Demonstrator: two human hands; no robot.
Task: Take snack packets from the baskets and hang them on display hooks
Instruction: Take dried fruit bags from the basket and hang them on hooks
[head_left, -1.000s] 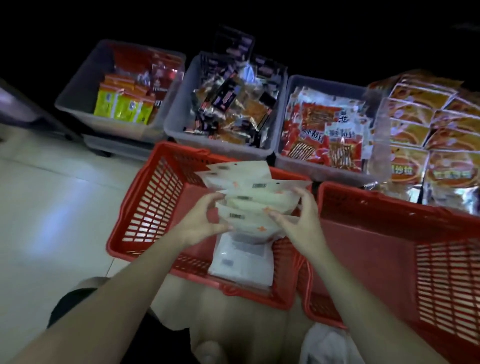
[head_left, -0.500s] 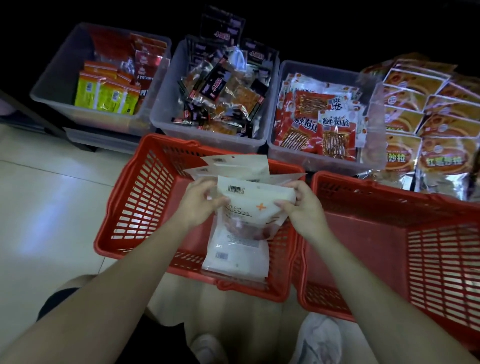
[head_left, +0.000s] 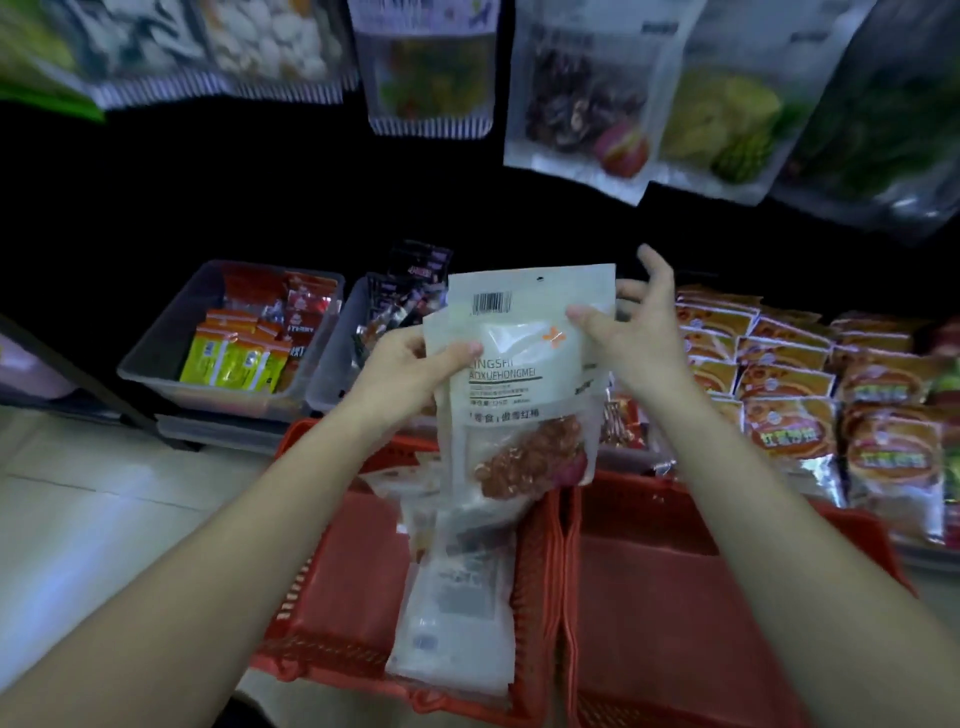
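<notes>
Head camera: the left hand (head_left: 400, 374) has a closed grip on the left edge of a white snack packet (head_left: 519, 374), thumb across the front, fingers curled behind. The right hand (head_left: 639, 338) takes the packet's upper right edge in a looser grip: its thumb presses the front, while the other fingers spread half open behind and above the edge. Both hands hold the packet upright in the air above the near left red basket (head_left: 322, 571). It shows a barcode, a small hang hole near the top edge, and red dried fruit through a clear window low down.

More white packets (head_left: 457, 597) lie in that basket, directly under the held one. A second red basket (head_left: 675, 597) sits just beside it on the right. Behind them stand a clear bin (head_left: 156, 358) with yellow and red packets and another bin (head_left: 332, 374) with dark packets, partly hidden by the left hand. Orange packets (head_left: 779, 364) are stacked in rows at the right. Blurred clear bags (head_left: 587, 104) hang along the top, against a dark background. Pale floor tiles (head_left: 78, 519) fill the left.
</notes>
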